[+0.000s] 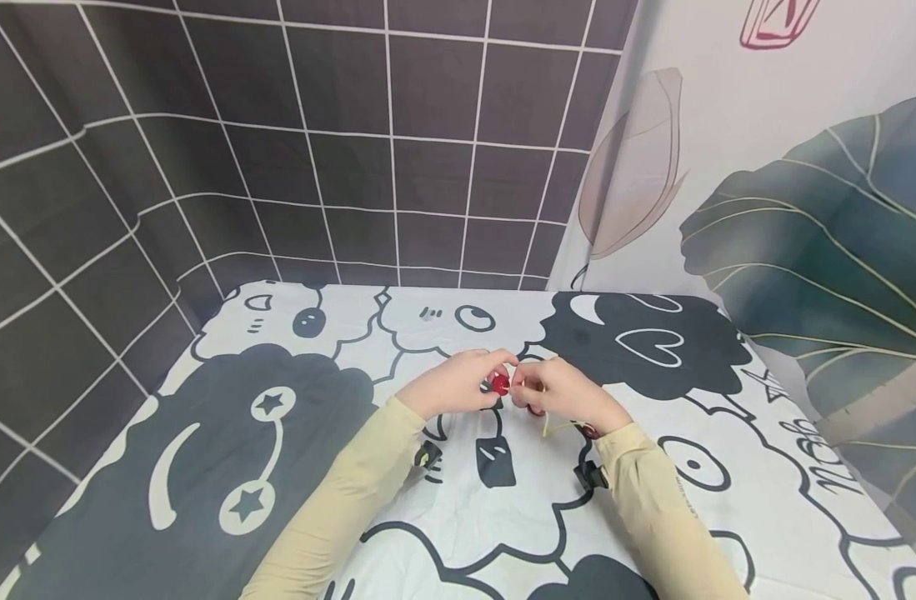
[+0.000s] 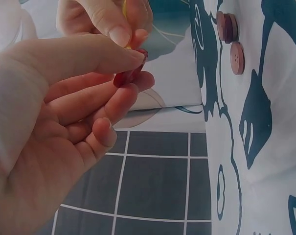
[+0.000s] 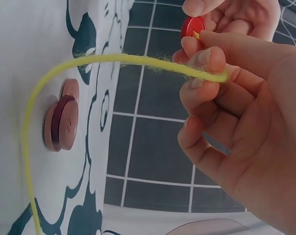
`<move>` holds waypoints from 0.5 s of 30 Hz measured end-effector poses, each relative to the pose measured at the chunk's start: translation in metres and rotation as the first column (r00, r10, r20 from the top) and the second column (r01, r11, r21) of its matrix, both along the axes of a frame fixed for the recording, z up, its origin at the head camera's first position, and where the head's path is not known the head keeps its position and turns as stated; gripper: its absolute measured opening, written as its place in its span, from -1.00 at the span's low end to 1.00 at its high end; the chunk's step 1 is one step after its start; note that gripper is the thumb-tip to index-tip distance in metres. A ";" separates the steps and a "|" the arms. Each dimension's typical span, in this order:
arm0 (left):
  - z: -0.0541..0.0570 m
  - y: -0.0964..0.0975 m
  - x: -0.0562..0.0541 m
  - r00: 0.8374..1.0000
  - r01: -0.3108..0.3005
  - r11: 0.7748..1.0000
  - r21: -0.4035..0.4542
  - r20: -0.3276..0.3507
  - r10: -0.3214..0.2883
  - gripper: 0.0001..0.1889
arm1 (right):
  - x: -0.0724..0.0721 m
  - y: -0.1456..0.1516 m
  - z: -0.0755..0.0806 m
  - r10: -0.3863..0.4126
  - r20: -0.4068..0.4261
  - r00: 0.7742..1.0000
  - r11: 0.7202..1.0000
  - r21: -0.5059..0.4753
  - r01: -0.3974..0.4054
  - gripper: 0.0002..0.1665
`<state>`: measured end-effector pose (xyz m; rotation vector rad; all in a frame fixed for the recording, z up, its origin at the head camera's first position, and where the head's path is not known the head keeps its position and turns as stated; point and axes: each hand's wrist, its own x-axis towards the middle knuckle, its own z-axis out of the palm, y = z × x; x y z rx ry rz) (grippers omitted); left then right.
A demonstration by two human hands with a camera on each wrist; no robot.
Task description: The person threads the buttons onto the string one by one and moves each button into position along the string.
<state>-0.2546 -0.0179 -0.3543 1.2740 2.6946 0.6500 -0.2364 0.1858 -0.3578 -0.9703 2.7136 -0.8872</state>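
My left hand pinches a red button between thumb and fingers, held up over the cloth. Facing it, my right hand grips a piece of fuzzy yellow yarn between its fingertips. A short yellow tip shows at the holes of the button, right at the right fingertips. From that hand the yarn arcs down toward the cloth in the right wrist view. In the left wrist view the button is seen nearly edge-on, partly covered by the left thumb.
Pinkish-brown buttons lie piled on the patterned cloth below the hands, with a dark maroon one among them. A dark grid-patterned curtain stands behind, and a leaf-print curtain hangs at right.
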 end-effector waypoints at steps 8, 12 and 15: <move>0.002 0.002 0.002 0.999 0.039 0.996 0.074 0.016 -0.041 -0.44 | -0.001 -0.002 -0.001 0.003 -0.045 0.999 1.000 0.016 -0.002 -0.91; 0.003 0.002 0.003 0.999 0.047 0.993 0.108 0.011 -0.049 -0.44 | -0.001 -0.002 -0.002 0.001 -0.038 0.999 1.000 -0.003 -0.001 -0.89; 0.003 0.002 0.002 0.999 0.044 0.991 0.128 0.017 -0.046 -0.44 | -0.001 -0.001 -0.002 -0.004 -0.005 1.000 0.999 -0.036 0.004 -0.90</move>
